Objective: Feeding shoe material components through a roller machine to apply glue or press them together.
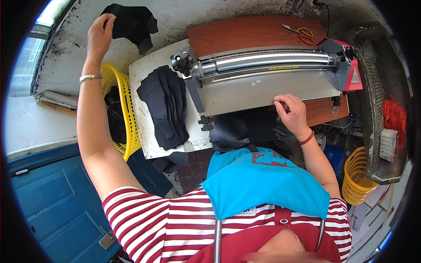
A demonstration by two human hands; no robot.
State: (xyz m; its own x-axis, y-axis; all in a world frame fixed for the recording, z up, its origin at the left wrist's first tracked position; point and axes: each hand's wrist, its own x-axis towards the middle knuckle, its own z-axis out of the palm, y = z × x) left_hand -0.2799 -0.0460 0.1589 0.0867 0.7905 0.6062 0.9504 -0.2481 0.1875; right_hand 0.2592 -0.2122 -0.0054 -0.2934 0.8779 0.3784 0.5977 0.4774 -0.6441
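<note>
Up at the far left, my left hand (101, 33) is raised and pinches the edge of a black fabric piece (131, 24), which hangs out to the right of the fingers. My right hand (291, 111) is over the front edge of a roller machine's metal feed plate (245, 94). Its fingers are curled together, and anything between them cannot be made out. A polished steel roller (267, 61) spans the machine behind the plate. Dark cut pieces (241, 129) lie below the plate, close to my body. Left of the machine, a fanned stack of black pieces (164, 107) rests on a white board (140, 127).
A yellow plastic basket (127, 109) holding dark material stands left of the board. Scissors with red and yellow handles (303, 34) lie on the brown board (254, 30) behind the machine. At right are another yellow basket (357, 175) and a red plastic bag (393, 120).
</note>
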